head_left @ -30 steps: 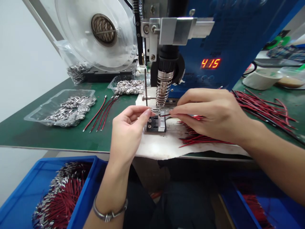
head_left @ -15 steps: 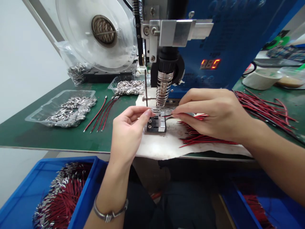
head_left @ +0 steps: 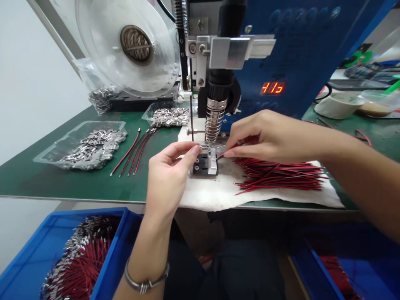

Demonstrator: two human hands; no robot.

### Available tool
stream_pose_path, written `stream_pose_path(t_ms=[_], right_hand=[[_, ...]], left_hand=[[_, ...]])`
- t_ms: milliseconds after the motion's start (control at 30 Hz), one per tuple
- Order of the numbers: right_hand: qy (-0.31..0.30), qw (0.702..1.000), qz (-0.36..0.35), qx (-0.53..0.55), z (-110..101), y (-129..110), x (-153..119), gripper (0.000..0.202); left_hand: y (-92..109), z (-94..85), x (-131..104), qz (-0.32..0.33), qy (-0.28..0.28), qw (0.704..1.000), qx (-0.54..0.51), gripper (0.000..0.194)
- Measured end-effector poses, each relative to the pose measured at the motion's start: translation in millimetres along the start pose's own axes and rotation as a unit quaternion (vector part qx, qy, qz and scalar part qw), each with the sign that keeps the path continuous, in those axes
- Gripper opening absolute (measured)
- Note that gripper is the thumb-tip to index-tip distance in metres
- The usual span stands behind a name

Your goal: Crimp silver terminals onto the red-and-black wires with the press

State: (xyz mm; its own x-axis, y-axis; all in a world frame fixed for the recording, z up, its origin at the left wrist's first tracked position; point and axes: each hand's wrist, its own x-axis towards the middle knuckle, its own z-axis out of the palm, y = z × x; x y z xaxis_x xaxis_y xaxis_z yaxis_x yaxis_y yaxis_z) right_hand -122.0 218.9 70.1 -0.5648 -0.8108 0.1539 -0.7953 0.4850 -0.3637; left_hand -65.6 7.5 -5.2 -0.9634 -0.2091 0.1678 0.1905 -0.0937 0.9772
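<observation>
My left hand (head_left: 170, 171) is closed in a pinch at the left side of a small black-and-silver fixture (head_left: 212, 162). Whatever sits between its thumb and forefinger is too small to make out; a silvery glint shows by the tips. From the right, my right hand (head_left: 265, 139) pinches a thin red-and-black wire (head_left: 220, 156), whose end reaches the fixture. Directly above the fixture stands the spring-wrapped tip (head_left: 215, 118) of a soldering machine. A bundle of red-and-black wires (head_left: 284, 177) lies on a white cloth (head_left: 212, 200) below my right hand.
Clear trays of metal connectors (head_left: 93, 143) (head_left: 170, 114) stand left, beside several wires with connectors (head_left: 136, 154). A large clear reel (head_left: 93, 37) is behind. The machine's blue housing (head_left: 300, 54) fills the back right. Blue bins (head_left: 28, 258) (head_left: 368, 266) sit below the table edge.
My right hand has tilted and shifted slightly, uncovering more of the wire bundle. My left hand keeps its pinch at the fixture. The red display's digits read differently, and the view has shifted a little.
</observation>
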Motion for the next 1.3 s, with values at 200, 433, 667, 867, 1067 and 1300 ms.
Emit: stream_pose_path(t_ms=[200,433,667,867,1067,1300], right_hand=[[0.026,0.998,0.006,0.056,10,-3,-1,0.021],[0.113,0.990,0.023,0.082,23,-7,-1,0.018],[0.145,0.985,0.040,0.084,30,-7,-1,0.015],[0.162,0.982,0.052,0.081,33,-7,-2,0.013],[0.159,0.982,0.064,0.081,35,-8,-2,0.013],[0.150,0.983,0.052,0.091,34,-9,-2,0.014]], left_hand=[[1,0.3,-1,-0.001,-0.002,1.000,-0.001,0.017],[-1,-0.2,0,-0.002,-0.004,1.000,-0.012,0.021],[-3,-1.5,-1,-0.001,-0.007,1.000,0.023,0.024],[-3,-0.2,-1,-0.006,0.001,0.999,0.039,0.024],[-2,0.2,-1,-0.004,-0.006,0.999,0.043,0.021],[-3,-1.1,-1,0.000,-0.004,0.998,0.066,0.023]])
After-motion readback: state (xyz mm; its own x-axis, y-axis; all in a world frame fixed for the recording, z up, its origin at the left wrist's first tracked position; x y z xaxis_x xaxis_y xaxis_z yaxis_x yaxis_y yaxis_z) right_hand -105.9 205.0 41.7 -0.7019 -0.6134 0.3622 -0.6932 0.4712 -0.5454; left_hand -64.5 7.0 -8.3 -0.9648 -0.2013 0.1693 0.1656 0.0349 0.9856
